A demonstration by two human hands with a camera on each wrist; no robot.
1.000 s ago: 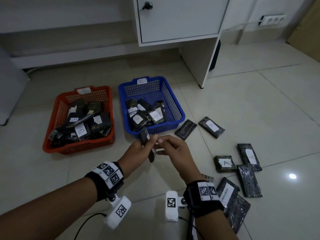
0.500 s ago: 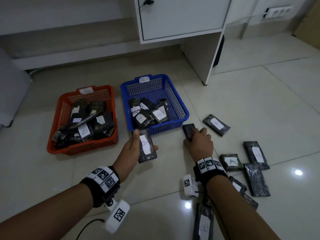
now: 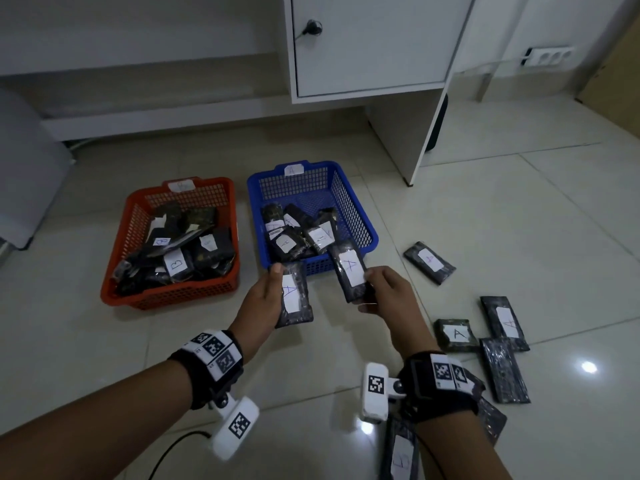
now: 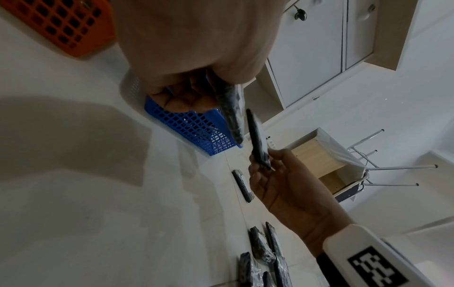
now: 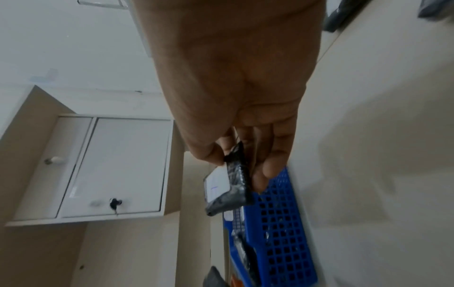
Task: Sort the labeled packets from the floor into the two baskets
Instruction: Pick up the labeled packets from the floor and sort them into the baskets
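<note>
Looked like a room in a home or small office, seen at floor level. Pale glossy floor tiles (image 3: 519,220) with lamp glare. White laminate desk with a keyed cabinet door (image 3: 367,39) along the far edge of the floor, a wall socket strip (image 3: 549,57) low at the far right corner, a folded metal rack (image 4: 393,167) beside an open wooden box (image 4: 326,167).

Orange basket (image 3: 175,296), mesh walls; blue basket (image 3: 356,220), same mesh. Packets (image 3: 429,262) black, white labels, blue letter A. Wristbands (image 3: 216,355) black with black-and-white square codes. Floor (image 3: 502,209) pale glossy tile; cabinet (image 3: 374,39) white
</note>
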